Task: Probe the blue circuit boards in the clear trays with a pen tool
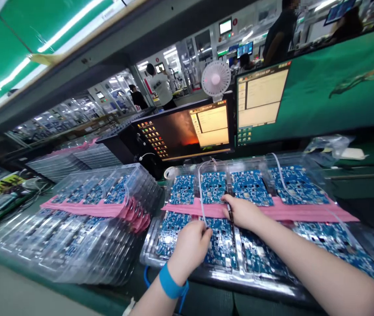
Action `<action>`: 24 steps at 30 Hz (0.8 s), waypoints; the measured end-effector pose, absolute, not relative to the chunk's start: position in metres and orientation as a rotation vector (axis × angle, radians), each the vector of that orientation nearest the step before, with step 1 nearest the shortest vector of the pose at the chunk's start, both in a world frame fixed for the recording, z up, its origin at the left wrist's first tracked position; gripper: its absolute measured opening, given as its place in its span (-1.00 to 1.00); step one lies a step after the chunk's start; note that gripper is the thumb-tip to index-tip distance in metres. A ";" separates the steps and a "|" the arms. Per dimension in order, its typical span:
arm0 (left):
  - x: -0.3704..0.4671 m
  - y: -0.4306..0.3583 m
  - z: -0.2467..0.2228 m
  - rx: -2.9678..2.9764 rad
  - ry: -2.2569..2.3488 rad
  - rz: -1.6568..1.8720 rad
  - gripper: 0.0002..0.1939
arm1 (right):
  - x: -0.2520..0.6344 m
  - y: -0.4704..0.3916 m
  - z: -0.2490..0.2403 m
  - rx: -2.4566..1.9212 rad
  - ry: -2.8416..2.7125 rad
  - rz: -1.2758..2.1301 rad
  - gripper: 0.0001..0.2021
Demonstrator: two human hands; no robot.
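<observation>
I'm looking down over the near clear tray [173, 259], and my left hand [191, 245] sits low over its front row, grip curled together on a thin white cable [201, 193] that runs up and loops back toward the monitors. My right hand [243, 212] rests right at the pink strip [292, 211] crossing the tray's middle, grip pinched shut on a slim dark probe [230, 219] that points down onto a blue circuit board [221, 241] in the front row. There's a blue wrist strap [170, 283] on my left wrist. The tray holds two rows of blue boards, one behind the pink strip and one in front, each in its own pocket. Room is tight: the tray's front lip hangs just at the worktop [16, 294] edge, and to the left, just beside it, stands a tall stack of clear trays [84, 232] with more blue boards and pink sheets between layers. Behind the tray, the dark monitor [187, 131] and the big green-screen monitor [318, 92] close off the back, with a small white fan [216, 79] perched above. Open worktop shows only at the front left corner. Other people stand well back in the aisle.
</observation>
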State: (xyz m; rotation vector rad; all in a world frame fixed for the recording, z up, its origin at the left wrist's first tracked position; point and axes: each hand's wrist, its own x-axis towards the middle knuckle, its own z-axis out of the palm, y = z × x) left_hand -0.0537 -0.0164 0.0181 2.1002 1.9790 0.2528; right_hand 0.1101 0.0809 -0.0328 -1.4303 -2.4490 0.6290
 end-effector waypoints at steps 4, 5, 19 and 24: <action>-0.045 -0.026 0.009 2.171 1.938 0.260 -0.81 | 0.112 0.081 -0.034 -1.439 -2.455 0.632 -0.67; -0.043 -0.026 0.007 2.188 1.937 0.263 -0.81 | 0.112 0.080 -0.033 -1.441 -2.456 0.631 -0.67; -0.035 -0.018 -0.004 2.299 1.893 0.203 -0.80 | 0.114 0.080 -0.028 -1.439 -2.464 0.629 -0.65; -0.034 -0.018 -0.005 2.319 1.909 0.189 -0.78 | 0.114 0.080 -0.029 -1.439 -2.462 0.628 -0.65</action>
